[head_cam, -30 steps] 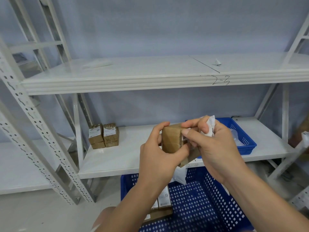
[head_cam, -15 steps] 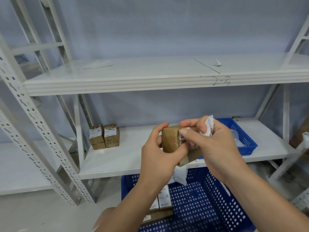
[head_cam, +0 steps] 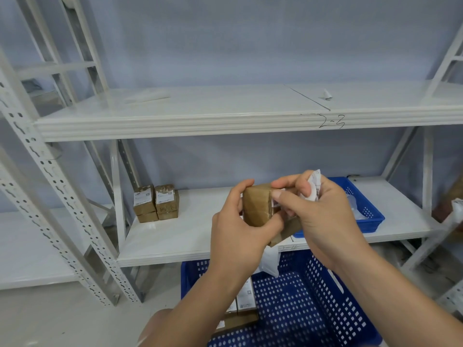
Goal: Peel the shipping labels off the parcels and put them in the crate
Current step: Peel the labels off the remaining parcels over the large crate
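Above the front edge of the lower shelf [head_cam: 190, 236], a brown taped parcel [head_cam: 256, 206] is held up between both hands. It is gripped by the left hand [head_cam: 240, 229], with the fingers curled over its top and the thumb pressed across its near face. The right hand [head_cam: 323, 221] is closed round a crumpled label [head_cam: 314, 186], white paper that sticks up out of the curled fingers. Its forefinger and thumb are set against the right side of the parcel, where a patch of white sticker [head_cam: 275, 202] with a red mark is seen. Whether that patch is pinched or only touched cannot be told.

Below the hands, a large blue perforated crate [head_cam: 313, 309] is seen in front of the shelf. Labelled parcels [head_cam: 244, 304] are laid at its near left side, partly hidden by the left forearm. A white scrap [head_cam: 271, 261] is seen at the crate's far rim, just under the held parcel; what it is cannot be made out.

On the left of the lower shelf, a small stack of brown boxes [head_cam: 156, 202] with white labels is stood, well apart from the hands. A smaller blue basket [head_cam: 363, 214] is set on the right of the same shelf, behind the right hand. "2-3" is written on the front edge of the upper shelf [head_cam: 200, 121].
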